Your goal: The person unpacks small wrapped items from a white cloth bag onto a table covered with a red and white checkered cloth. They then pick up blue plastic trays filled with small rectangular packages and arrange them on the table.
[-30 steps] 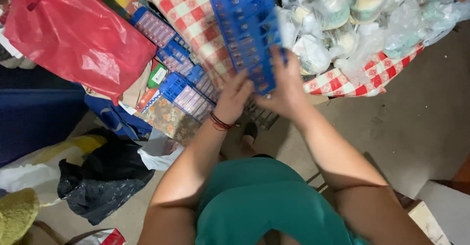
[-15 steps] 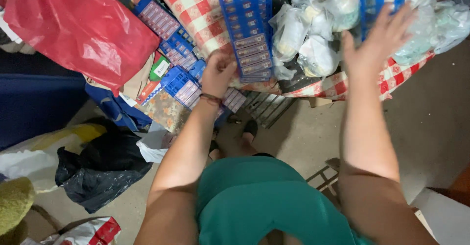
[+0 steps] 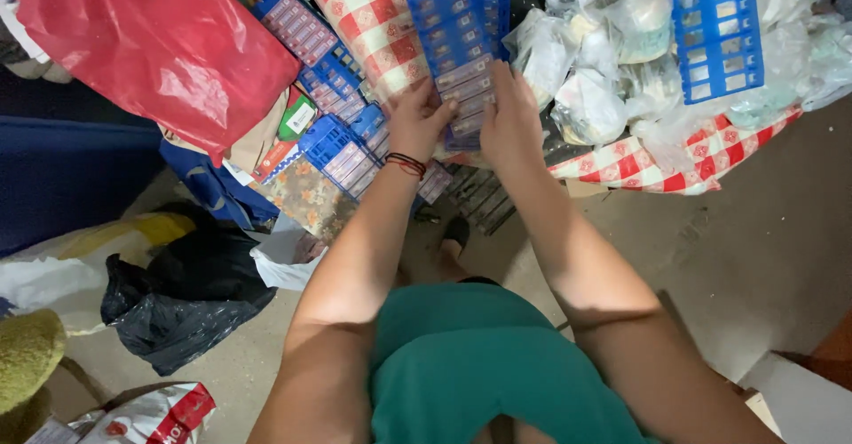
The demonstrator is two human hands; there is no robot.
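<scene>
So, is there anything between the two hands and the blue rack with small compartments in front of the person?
Nothing visible stands between them. The left hand and the right hand already rest on the lower end of the blue rack, which lies on the checkered cloth.

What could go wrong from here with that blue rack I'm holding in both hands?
1. The blue rack is gripped only at its lower end by the left hand and right hand; its top could tip.
2. The second blue rack rests on loose clear bags and may slide off.
3. Stacked racks beside the left arm lean and could be knocked down.
</scene>
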